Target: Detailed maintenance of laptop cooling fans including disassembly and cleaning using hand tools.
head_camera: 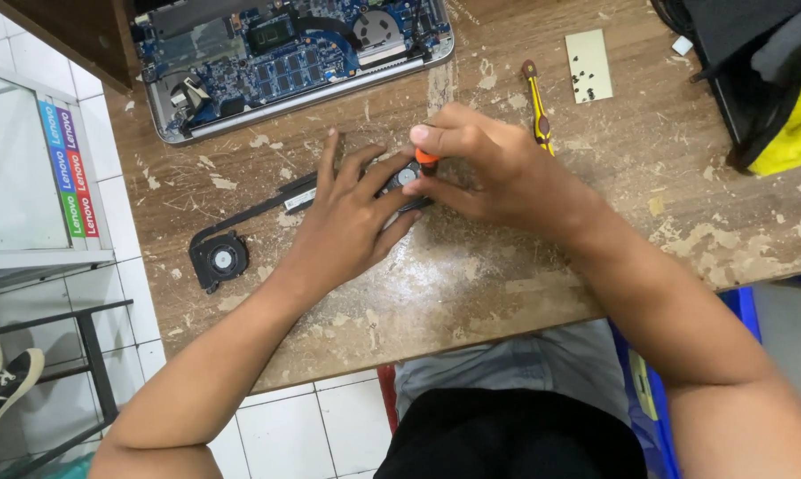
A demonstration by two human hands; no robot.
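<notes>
Head view: my left hand (352,217) lies flat with fingers spread, pressing a small black laptop fan (403,180) onto the desk (507,266) near its middle. My right hand (485,168) is closed, fingertips pinched round the orange-capped screwdriver (425,157), which stands about upright on the fan. The tip is hidden, so I can't tell which screw it sits in.

A thin black heat pipe (267,206) runs from under the left hand toward the left edge and ends at a second round fan (217,259), lying free. The opened laptop (285,58), blue board exposed, sits at the far edge, left of centre. A yellow-handled tool (537,105) lies just beyond the right hand, and a pale card with loose black screws (588,66) sits nearer the far right corner. A dark bag with a yellow patch (764,80) overhangs the right edge.

Doing this well, as I judge it: keep the driver vertical, press down before turning, hold the left palm firm so the fan doesn't spin, turn slowly, and keep the long pipe from levering sideways.
</notes>
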